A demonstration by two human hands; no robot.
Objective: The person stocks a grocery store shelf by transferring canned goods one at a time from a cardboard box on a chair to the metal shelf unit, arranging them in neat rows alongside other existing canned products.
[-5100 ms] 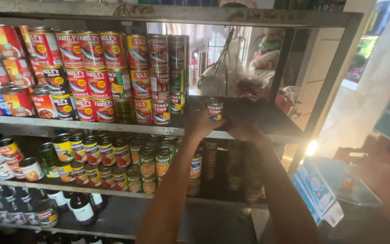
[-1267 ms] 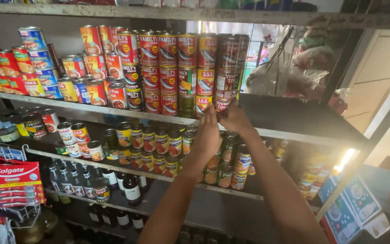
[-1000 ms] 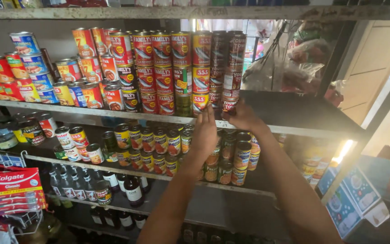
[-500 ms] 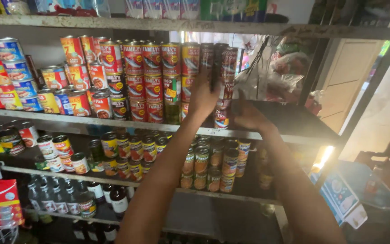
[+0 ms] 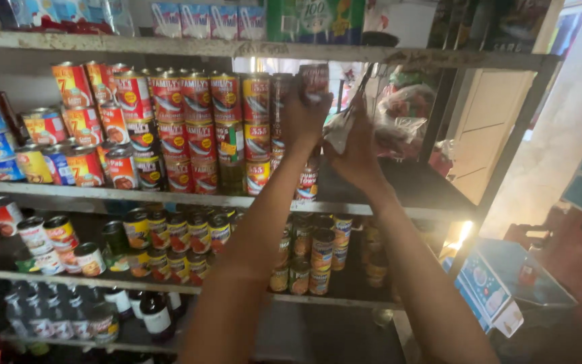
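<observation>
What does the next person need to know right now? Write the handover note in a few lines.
Left hand: raised to the top of the rightmost stack of cans, fingers wrapped around a dark can at the top tier.
Right hand: raised beside that stack, fingers against its right side; whether it grips anything cannot be told.
Things: the stacked cans fill the middle shelf in several tiers; the shelf's right end is bare.
Done: the stack stands several cans high.
Left: the dark can is not yet released; both hands are on or at the stack.
</observation>
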